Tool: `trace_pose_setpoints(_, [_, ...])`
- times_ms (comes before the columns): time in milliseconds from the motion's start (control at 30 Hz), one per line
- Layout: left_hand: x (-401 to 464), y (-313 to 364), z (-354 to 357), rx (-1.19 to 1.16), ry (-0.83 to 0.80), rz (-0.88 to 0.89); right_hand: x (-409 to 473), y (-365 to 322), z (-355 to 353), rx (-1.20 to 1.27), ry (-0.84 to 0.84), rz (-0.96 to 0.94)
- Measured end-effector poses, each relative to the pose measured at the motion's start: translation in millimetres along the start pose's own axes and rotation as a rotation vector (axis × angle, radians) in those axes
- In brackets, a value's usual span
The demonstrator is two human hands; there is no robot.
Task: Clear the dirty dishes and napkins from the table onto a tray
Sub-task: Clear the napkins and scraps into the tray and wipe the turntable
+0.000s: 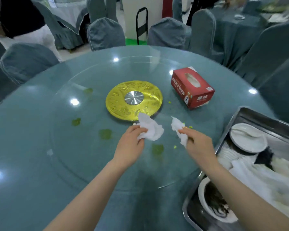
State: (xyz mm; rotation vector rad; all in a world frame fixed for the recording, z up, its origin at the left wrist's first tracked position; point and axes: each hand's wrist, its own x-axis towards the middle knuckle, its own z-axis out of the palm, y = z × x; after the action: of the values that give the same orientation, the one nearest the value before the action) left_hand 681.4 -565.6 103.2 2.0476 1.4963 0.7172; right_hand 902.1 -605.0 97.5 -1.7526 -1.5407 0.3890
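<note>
My left hand (129, 144) grips a crumpled white napkin (151, 129) just in front of the gold turntable hub (133, 99). My right hand (198, 144) pinches a second, smaller white napkin (179, 129) beside it. Both hands hover over the glass turntable (90, 147). A steel tray (223, 142) stands at the table's right edge. It holds a white plate (248, 139), a dirty white bowl (213, 202) and a heap of used white napkins (265, 177).
A red tissue box (192, 87) lies on the glass right of the hub. Green smears (105, 134) and small green crumbs (175, 147) dot the glass. Covered chairs (106, 33) ring the table; a person in dark clothing (18, 15) stands far left.
</note>
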Motion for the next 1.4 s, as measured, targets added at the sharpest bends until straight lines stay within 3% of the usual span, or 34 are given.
trace_pose_setpoints(133, [-28.2, 50.2, 28.3, -0.077, -0.071, 0.06, -61.1, 22.8, -74.9, 0.019, 0.096, 0.109])
trace_pose_setpoints(333, [-70.9, 123.3, 100.6, -0.101, -0.282, 0.203, -131.6, 85.7, -146.6, -0.19, 0.161, 0.286])
trace_pose_setpoints(567, [-81.5, 187.1, 187.9, 0.06, -0.575, 0.327, -150.3, 138.7, -174.0, -0.225, -0.035, 0.482])
trace_pose_setpoints(700, [-81.6, 186.5, 201.8, 0.062, -0.651, 0.344, -151.7, 139.2, -183.4, -0.175, -0.03, 0.385])
trace_pose_setpoints(833, [-77.4, 151.9, 183.8, -0.044, -0.422, 0.194, -141.9, 135.0, -177.5, -0.13, 0.022, 0.268])
trace_pose_setpoints(1000, [-77.4, 68.9, 144.7, -0.032, -0.214, -0.189, -111.2, 129.8, -150.9, -0.089, -0.058, 0.2])
trace_pose_setpoints(1167, [-88.8, -7.0, 120.6, 0.226, -0.328, -0.598, -80.8, 126.6, -118.5, -0.16, -0.2, 0.148])
trace_pose_setpoints(1267, [-98.6, -24.5, 122.5, 0.349, -0.397, -0.577, -64.2, 122.4, -97.1, -0.187, -0.265, 0.129])
trace_pose_setpoints(1400, [-96.8, -28.5, 122.2, 0.347, -0.378, -0.602, -47.7, 119.6, -72.0, -0.21, -0.326, 0.115])
